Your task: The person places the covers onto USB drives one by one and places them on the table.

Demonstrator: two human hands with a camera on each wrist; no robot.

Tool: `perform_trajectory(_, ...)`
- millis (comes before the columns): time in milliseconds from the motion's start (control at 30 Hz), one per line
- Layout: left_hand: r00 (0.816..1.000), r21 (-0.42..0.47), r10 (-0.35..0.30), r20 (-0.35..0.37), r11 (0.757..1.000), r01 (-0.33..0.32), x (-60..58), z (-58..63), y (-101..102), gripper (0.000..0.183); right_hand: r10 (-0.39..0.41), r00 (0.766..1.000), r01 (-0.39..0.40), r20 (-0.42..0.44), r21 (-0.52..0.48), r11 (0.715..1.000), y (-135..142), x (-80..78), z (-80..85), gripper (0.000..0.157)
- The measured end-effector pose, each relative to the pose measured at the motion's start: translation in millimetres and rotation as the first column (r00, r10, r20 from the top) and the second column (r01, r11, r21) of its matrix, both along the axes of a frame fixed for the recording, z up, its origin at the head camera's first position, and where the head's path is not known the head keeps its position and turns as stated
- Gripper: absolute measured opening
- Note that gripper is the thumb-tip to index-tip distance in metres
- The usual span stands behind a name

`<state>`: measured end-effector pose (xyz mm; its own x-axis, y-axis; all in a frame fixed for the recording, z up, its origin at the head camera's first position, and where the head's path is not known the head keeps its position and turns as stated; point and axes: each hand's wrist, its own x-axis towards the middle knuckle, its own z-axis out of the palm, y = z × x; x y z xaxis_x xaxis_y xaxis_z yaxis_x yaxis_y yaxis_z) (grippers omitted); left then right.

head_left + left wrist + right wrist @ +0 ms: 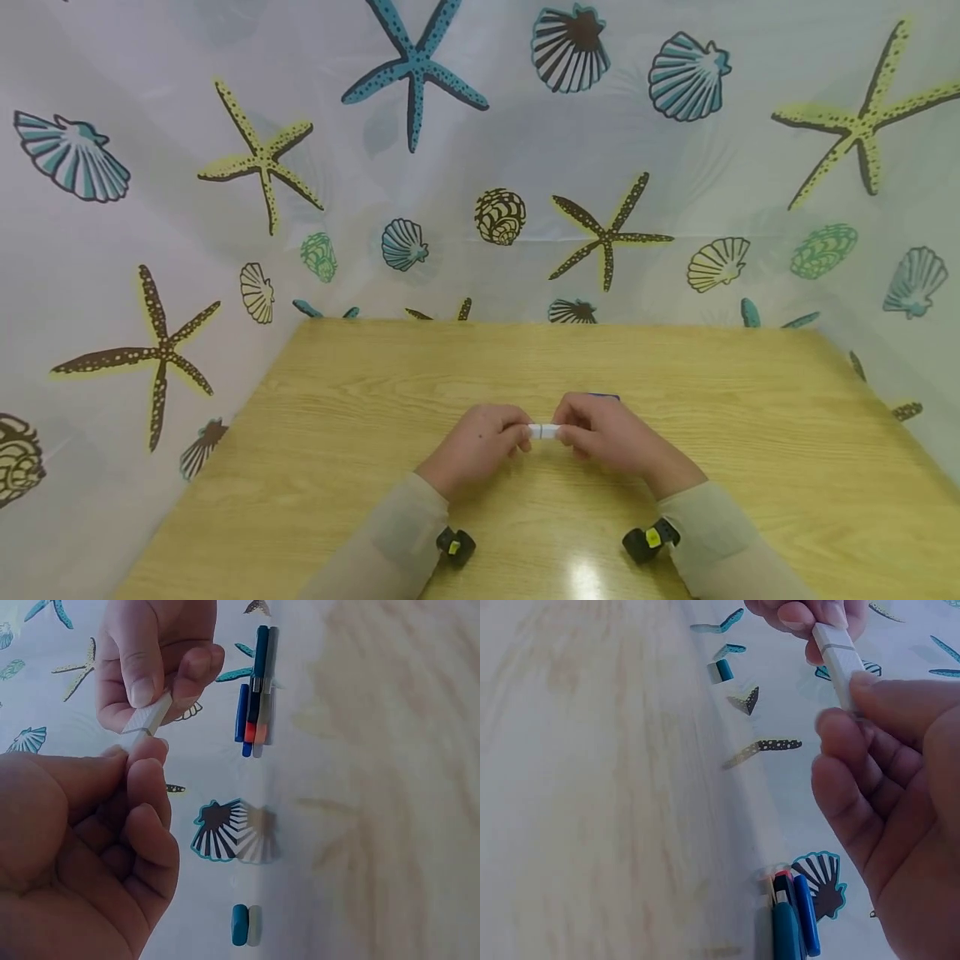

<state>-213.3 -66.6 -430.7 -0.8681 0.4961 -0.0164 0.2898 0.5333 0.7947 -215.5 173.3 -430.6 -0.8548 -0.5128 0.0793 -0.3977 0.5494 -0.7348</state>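
Observation:
Between my two hands is a small white stick [547, 432] with a thin dark line across it, held level over the table in the head view. My left hand [480, 442] pinches one end with thumb and forefinger. At the other end, the thumb and forefinger of my right hand [611, 429] grip it. Both wrist views show the white stick [146, 718] closely, with its seam lying between the hands; the fingertips cover its ends. I cannot tell what kind of thing it is.
A pale wooden table [360, 400] lies beneath, backed by a shell-patterned curtain [457, 275]. Several pens [786, 922], blue and teal among them, lie beyond my right hand, which mostly hides them from the head view. A small teal block [724, 670] shows in both wrist views.

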Motion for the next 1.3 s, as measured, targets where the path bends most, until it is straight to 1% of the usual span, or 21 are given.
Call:
perform_trajectory(167, 1.000, -0.033, 0.003, -0.001, 0.999, -0.003, 1.0, -0.9, 3, 0.016, -0.068, 0.997, 0.069, -0.043, 0.017, 0.997, 2, -1.6, -4.7, 0.005)
perform_trajectory(300, 0.999, -0.036, 0.039, -0.004, 0.999, -0.039, 1.3, -2.6, 1, 0.016, -0.116, 0.993, 0.117, -0.036, 0.025, 0.993, 8, -4.4, -7.6, 0.007)
perform_trajectory(400, 0.998, -0.032, 0.061, -0.013, 0.998, -0.061, 0.3, -2.6, -1, 0.017, -0.179, 0.983, 0.180, -0.034, 0.026, 0.983, 14, -7.3, -9.7, 0.008)
perform_trajectory(467, 0.998, -0.037, 0.064, -0.020, 0.997, -0.065, -0.5, -2.8, -3, 0.018, -0.231, 0.972, 0.232, -0.042, 0.023, 0.972, 20, -9.3, -11.4, 0.008)
perform_trajectory(633, 0.998, -0.028, 0.063, -0.011, 0.998, -0.063, -1.6, -3.4, -7, 0.019, -0.354, 0.934, 0.356, -0.044, 0.022, 0.934, 30, -14.0, -14.6, 0.009)
perform_trajectory(833, 0.998, -0.019, 0.066, -0.016, 0.998, -0.066, -2.3, -3.8, -10, 0.020, -0.447, 0.894, 0.449, -0.039, 0.066, 0.891, 37, -19.4, -17.7, 0.014)
perform_trajectory(933, 0.998, -0.021, 0.067, -0.020, 0.998, -0.067, -2.6, -3.9, -11, 0.020, -0.485, 0.874, 0.485, -0.024, 0.090, 0.870, 40, -20.0, -17.2, 0.017)
perform_trajectory(1033, 0.997, -0.021, 0.069, -0.018, 0.997, -0.069, -2.8, -4.1, -11, 0.020, -0.506, 0.862, 0.502, -0.004, 0.128, 0.855, 43, -20.0, -16.2, 0.019)
perform_trajectory(1233, 0.998, -0.020, 0.065, -0.011, 0.998, -0.066, -2.8, -3.8, -11, 0.021, -0.514, 0.858, 0.501, 0.006, 0.206, 0.840, 46, -20.5, -17.3, 0.021)
perform_trajectory(1300, 0.998, -0.018, 0.065, -0.006, 0.998, -0.066, -3.2, -4.1, -11, 0.021, -0.514, 0.858, 0.497, 0.021, 0.222, 0.839, 46, -20.3, -17.2, 0.022)
